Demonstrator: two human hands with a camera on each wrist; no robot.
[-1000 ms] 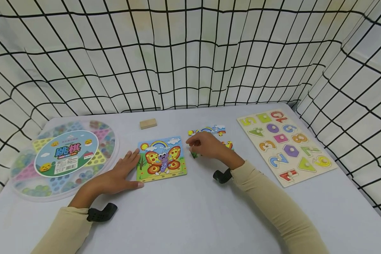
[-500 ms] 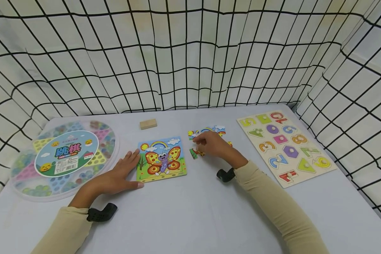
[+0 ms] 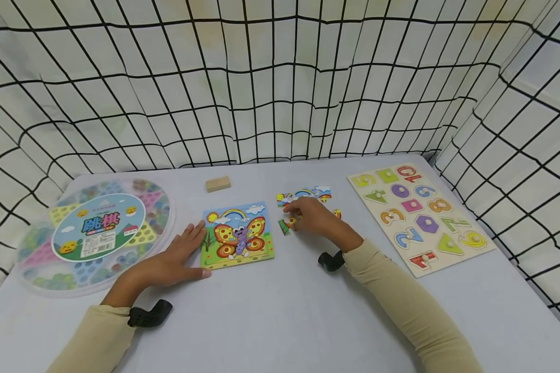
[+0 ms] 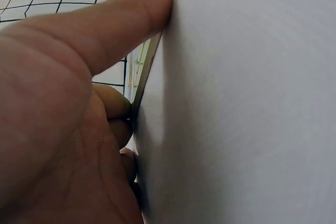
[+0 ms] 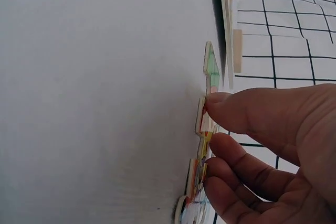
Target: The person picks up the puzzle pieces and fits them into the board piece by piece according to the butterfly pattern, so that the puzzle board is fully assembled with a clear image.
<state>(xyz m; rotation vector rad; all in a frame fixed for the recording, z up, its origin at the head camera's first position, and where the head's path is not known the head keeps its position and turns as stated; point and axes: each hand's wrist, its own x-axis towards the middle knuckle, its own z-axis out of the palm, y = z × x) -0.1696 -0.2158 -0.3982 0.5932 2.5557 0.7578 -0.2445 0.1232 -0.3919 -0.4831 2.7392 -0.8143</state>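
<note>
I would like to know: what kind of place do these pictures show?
Probably a play or activity station, though the wider room is not visible. A pale table bears a butterfly puzzle and a number board, with black netting along its back and sides.

A round box [image 3: 98, 226] with a blue label lies at the left of the white table [image 3: 261, 321]; a wooden block [image 3: 218, 184] sits near the back edge, a board [image 3: 422, 220] of coloured numbers and shapes lies askew at the right, and a black net [image 3: 296, 18] hangs before pale cloth [image 3: 261, 44]
</note>
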